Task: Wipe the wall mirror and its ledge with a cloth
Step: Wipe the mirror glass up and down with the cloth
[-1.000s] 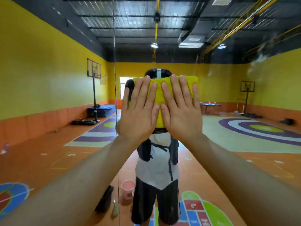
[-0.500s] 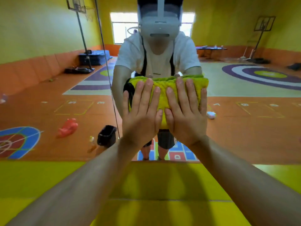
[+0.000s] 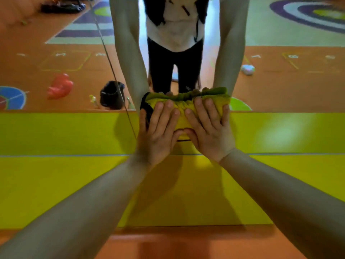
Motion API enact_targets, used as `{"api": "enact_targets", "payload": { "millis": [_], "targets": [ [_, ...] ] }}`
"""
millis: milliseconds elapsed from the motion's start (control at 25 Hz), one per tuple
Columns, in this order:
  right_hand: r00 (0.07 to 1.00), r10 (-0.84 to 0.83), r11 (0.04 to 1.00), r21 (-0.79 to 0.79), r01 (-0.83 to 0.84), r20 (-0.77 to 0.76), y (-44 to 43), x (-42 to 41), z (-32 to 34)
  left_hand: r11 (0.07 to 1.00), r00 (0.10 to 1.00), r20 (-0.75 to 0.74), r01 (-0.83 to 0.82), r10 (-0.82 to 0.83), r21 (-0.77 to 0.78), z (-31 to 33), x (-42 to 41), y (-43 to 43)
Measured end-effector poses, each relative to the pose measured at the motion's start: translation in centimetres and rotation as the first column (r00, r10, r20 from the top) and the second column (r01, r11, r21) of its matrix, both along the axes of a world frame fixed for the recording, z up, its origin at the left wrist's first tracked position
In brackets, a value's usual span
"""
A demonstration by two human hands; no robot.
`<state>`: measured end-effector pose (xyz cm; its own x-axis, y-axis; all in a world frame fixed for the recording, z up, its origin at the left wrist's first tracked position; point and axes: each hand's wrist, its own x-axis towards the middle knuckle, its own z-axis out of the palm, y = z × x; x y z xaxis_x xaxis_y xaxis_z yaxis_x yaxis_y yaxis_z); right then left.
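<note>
At the bottom edge of the mirror [image 3: 280, 81], you have one yellow cloth [image 3: 182, 116] bunched up against the glass, and its lower part hangs over onto the yellow surface [image 3: 65, 131] underneath. Two hands are on it, side by side. Your left hand [image 3: 158, 135] lies flat on the cloth's left half with the fingers straight and slightly spread, pressing rather than grasping. Your right hand [image 3: 207, 133] does the same on the right half, fingers extended, nothing clenched. The two thumbs nearly meet at the cloth's lower edge.

In the glass, from left to right, you can count one blue and red floor circle [image 3: 11, 98], one red object [image 3: 59, 86] lying on the floor, one black bin [image 3: 112, 94], your own reflection from chest to knees with both arms reaching down, and one small white object [image 3: 247, 69] (too blurred to name). One thin dark line [image 3: 106, 49] slants across the mirror left of your reflection.

The yellow surface below the mirror is glossy and split into two bands by one thin horizontal seam; whether it is a ledge or a wall panel cannot be told. Below it runs the orange floor [image 3: 186, 243]. The reflected room has the same orange floor, with purple rings [image 3: 298, 17] painted at the upper right.
</note>
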<state>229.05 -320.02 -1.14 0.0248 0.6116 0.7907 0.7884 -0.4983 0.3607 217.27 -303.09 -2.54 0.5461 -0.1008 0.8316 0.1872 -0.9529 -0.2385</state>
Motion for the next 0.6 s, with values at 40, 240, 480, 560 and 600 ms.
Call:
{"api": "enact_targets", "payload": {
  "millis": [40,240,480,560,600],
  "targets": [
    [1.0,0.001,0.999,-0.039,-0.002,-0.029,-0.6,-0.2,-2.3,1.0,0.998,-0.056,-0.012,0.013,0.014,-2.2,-0.6,-0.2],
    [0.988,-0.06,0.989,-0.144,0.039,-0.145,-2.9,-1.0,-10.2,0.999,0.975,-0.222,0.029,-0.023,0.025,-8.5,-2.8,-0.7],
    [0.997,-0.009,0.989,-0.15,-0.003,-0.075,-4.8,0.2,-10.7,0.995,0.963,-0.266,0.072,-0.052,0.066,-9.9,-1.8,-1.2],
    [0.997,0.026,0.987,-0.158,-0.038,-0.078,-6.6,1.2,-10.7,0.996,0.947,-0.312,0.084,-0.069,0.035,-10.0,-1.1,-2.7],
    [0.995,0.05,0.983,-0.173,-0.065,-0.085,-7.7,1.8,-10.6,0.996,0.937,-0.341,0.09,-0.077,0.022,-10.1,-0.8,-3.6]
  ]
}}
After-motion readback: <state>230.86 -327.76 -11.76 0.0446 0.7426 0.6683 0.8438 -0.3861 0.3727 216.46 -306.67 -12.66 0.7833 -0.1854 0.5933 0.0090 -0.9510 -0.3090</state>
